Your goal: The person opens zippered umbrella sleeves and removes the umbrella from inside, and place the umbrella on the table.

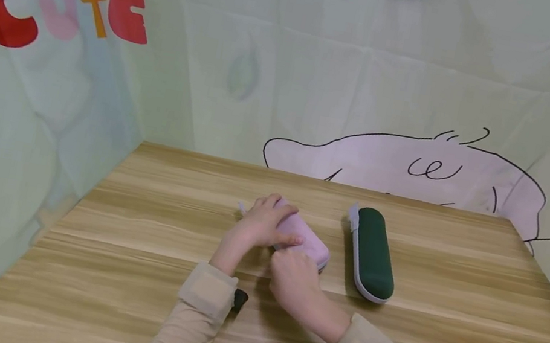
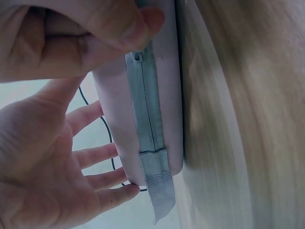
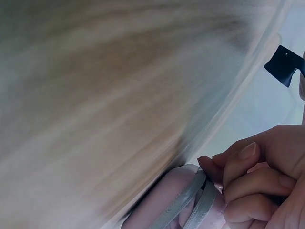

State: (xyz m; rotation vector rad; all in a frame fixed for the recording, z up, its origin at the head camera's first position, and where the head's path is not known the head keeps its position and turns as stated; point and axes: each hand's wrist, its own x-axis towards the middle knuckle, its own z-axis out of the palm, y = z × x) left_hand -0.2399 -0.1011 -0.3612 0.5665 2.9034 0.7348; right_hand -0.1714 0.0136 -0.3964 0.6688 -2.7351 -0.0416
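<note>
A pink zip case [image 1: 309,242] lies aslant on the wooden table. My left hand [image 1: 261,224] rests across its far left part; in the left wrist view the fingers [image 2: 97,155] look fairly straight against the case. On the near long side, my right hand [image 1: 294,279] has its fingers curled and pinches the zipper at its slider [image 2: 138,56]; the pull itself is hidden. Below the slider, the grey zipper [image 2: 148,114] is closed down to a fabric tab [image 2: 159,183]. The right wrist view shows two grey zipper bands [image 3: 178,202] apart at the case's other end.
A dark green case [image 1: 375,253] with a pale zipper edge and tab lies to the right of the pink one. Behind the table [image 1: 475,317] hangs a printed cloth [image 1: 313,80] with cartoon drawings and coloured letters. Small black pieces [image 1: 239,300] sit at the sleeve cuffs.
</note>
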